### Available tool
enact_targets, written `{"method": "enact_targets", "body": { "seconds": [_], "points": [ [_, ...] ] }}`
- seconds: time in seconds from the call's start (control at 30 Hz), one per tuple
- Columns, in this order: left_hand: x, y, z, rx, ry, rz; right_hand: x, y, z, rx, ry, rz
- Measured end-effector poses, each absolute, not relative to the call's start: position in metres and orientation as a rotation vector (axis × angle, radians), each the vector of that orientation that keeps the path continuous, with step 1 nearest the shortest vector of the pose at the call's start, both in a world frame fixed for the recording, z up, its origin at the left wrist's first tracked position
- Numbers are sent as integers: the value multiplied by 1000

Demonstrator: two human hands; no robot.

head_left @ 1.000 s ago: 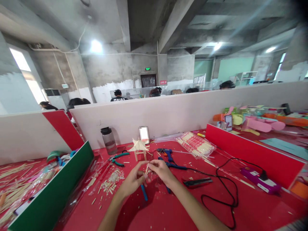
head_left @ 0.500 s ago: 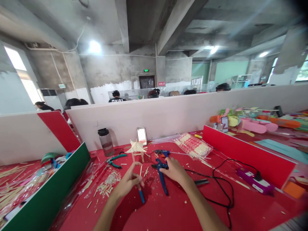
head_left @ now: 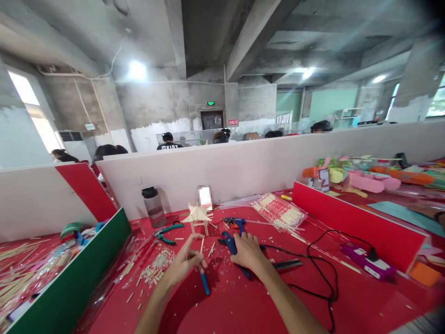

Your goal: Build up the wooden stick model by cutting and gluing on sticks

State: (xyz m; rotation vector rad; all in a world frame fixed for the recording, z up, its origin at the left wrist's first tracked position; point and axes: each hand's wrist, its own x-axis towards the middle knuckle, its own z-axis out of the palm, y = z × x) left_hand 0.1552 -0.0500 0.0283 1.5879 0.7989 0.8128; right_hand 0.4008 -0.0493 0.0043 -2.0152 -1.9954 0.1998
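My left hand (head_left: 189, 262) is closed, its fingertips pinching a thin wooden stick (head_left: 202, 244) that points up. Below those fingers a blue rod-like handle (head_left: 205, 284) slants down; whether it is held or lies on the table I cannot tell. My right hand (head_left: 248, 253) is over the blue cutter (head_left: 229, 242), fingers curled around its middle, partly hiding it. Just beyond the hands stands a small pavilion model (head_left: 196, 214) of pale sticks with a flared roof. A blue glue gun (head_left: 234, 221) lies behind the cutter.
Green-handled pliers (head_left: 167, 233) and stick offcuts (head_left: 153, 273) lie to the left. A water bottle (head_left: 153, 207) and a phone (head_left: 205, 197) stand at the back. Bagged sticks (head_left: 280, 211), a black cable (head_left: 314, 246) and a purple power strip (head_left: 367, 262) are on the right. Low partitions (head_left: 358, 225) border the table.
My right hand has moved in over the blue cutter and closed on it; the cutter's lower handle has swung to the right. My left hand has barely moved.
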Motion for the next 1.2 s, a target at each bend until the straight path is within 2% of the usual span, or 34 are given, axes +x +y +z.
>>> {"method": "enact_targets", "body": {
  "seconds": [0.2,0.4,0.57,0.77,0.9,1.07,1.2],
  "points": [
    [151,-51,32,1606,797,776,416,-47,20,-1794,-2032,349],
    [141,-51,35,1625,833,743,444,-52,31,-1280,-1998,1041],
    [130,-45,29,1675,834,714,446,-52,40,-1001,-2208,1317],
    [118,-36,26,1673,866,700,423,-39,41,-1163,-2544,1006],
    [118,-23,40,1705,843,641,417,-26,41,-1219,-2635,873],
    [126,-8,73,1807,837,579,422,-14,65,-1206,-2714,845],
    [128,-3,80,1792,845,579,424,-8,88,-1219,-2723,768]
  ]
}}
